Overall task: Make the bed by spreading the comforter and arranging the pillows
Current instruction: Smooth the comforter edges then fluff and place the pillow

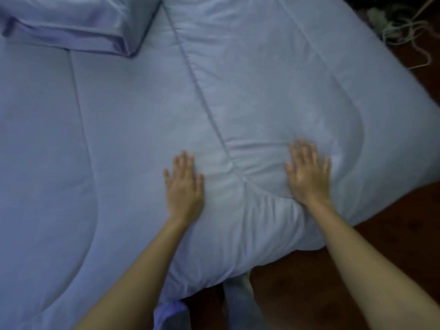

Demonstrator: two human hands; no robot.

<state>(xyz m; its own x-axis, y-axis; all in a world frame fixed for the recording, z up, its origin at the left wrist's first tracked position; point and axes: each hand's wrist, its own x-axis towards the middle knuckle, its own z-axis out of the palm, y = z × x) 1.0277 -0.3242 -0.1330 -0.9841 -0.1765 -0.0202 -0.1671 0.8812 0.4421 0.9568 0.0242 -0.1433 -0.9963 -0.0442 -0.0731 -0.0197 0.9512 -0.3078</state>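
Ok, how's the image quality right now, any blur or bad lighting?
Head view: dim, bluish light, no glare; left hand and right hand, flat on the comforter, look motion-smeared; top-left pillow is soft; wide-angle lens bows straight edges; top-right floor cords are blurred.

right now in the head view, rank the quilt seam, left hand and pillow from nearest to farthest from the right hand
1. seam, just left of the right hand, between both hands.
2. left hand, across the seam, flat on the comforter.
3. pillow, far off at the top left.
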